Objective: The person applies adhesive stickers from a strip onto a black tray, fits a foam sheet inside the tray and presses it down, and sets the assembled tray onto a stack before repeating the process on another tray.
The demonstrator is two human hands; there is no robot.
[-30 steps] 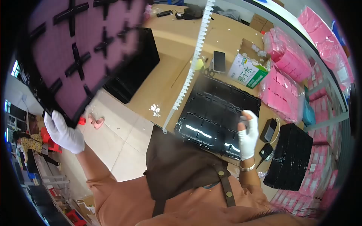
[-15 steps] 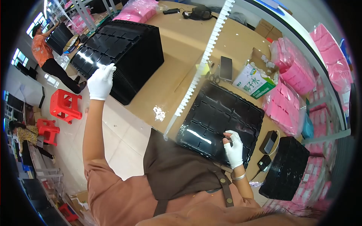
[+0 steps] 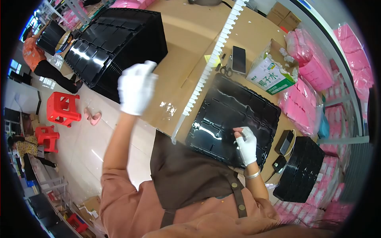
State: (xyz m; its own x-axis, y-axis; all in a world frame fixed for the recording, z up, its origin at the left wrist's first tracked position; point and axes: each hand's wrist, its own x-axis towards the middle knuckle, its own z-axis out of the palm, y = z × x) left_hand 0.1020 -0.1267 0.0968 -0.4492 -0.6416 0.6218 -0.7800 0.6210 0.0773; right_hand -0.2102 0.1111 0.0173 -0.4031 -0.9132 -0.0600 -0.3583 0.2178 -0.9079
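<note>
Black tray (image 3: 226, 113), right hand (image 3: 247, 146) over it; left hand (image 3: 137, 89), blurred, near stack (image 3: 139, 45)

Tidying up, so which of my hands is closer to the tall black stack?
Left. Your left hand is beside the stack; your right hand is across the table, over the black tray.

Tan table (image 3: 184, 43), trays (image 3: 234, 113), apparently 1 phone (image 3: 239, 60)

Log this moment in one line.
left hand: motion-blurred, near tall black stack | right hand: over black tray, contact unclear | phone, scissors, carton: on table beyond tray
</note>
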